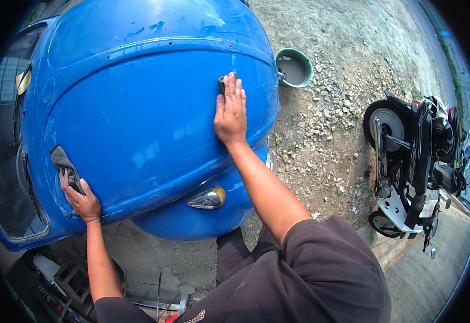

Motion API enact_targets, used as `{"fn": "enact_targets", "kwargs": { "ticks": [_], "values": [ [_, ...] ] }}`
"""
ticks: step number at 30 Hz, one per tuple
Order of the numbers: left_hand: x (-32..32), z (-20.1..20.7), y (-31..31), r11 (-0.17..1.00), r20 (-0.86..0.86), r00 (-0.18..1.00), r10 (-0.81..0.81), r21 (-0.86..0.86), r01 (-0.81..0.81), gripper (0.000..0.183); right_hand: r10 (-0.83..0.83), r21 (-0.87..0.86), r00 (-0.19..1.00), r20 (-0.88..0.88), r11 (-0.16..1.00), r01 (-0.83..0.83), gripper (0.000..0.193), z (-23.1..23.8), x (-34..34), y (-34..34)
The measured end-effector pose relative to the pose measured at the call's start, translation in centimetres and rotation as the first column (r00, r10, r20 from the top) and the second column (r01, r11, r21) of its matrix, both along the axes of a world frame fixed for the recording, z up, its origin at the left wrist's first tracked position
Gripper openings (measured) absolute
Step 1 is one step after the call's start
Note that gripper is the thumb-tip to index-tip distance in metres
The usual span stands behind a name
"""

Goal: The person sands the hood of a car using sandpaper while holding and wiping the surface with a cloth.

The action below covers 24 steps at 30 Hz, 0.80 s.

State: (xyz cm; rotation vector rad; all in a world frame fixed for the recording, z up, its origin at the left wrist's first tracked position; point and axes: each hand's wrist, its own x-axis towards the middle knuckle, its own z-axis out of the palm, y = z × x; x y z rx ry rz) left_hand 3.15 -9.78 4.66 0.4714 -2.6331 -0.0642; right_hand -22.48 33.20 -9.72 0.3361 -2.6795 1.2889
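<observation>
A blue car's rounded hood (pixel 148 118) fills the left and middle of the view, with pale smears and dull patches on its paint. My right hand (pixel 231 110) lies on the hood toward its front end, fingers together over a small dark pad (pixel 221 86) that is mostly covered. Whether that pad is sandpaper or cloth I cannot tell. Near the windshield, my left hand (pixel 78 195) grips a crumpled dark grey cloth (pixel 62 160) against the painted surface. A chrome turn signal with an amber lens (pixel 207 198) sits on the fender between my arms.
Past the car's front, a green bucket (pixel 310 70) of murky water stands on gravelly ground (pixel 326 134). A black and white motorcycle (pixel 412 156) is parked at the right. Wipers (pixel 30 185) rest by the windshield (pixel 8 177). Metal frames (pixel 68 280) lie at the lower left.
</observation>
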Motion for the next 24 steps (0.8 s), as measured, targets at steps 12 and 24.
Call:
{"fn": "enact_targets", "kwargs": {
  "ticks": [12,24],
  "values": [
    [-0.1,-0.2,0.3,1.0,-0.006,1.0,-0.016,0.001,0.016,0.063,-0.153,-0.085,0.986,0.068,0.984,0.159,0.054,-2.0,-0.1,4.8],
    [0.8,0.1,0.1,0.999,0.001,1.0,0.004,-0.034,-0.004,0.063,0.148,-0.793,0.78,0.608,0.061,0.607,0.04,0.9,-0.2,11.0]
  ]
}}
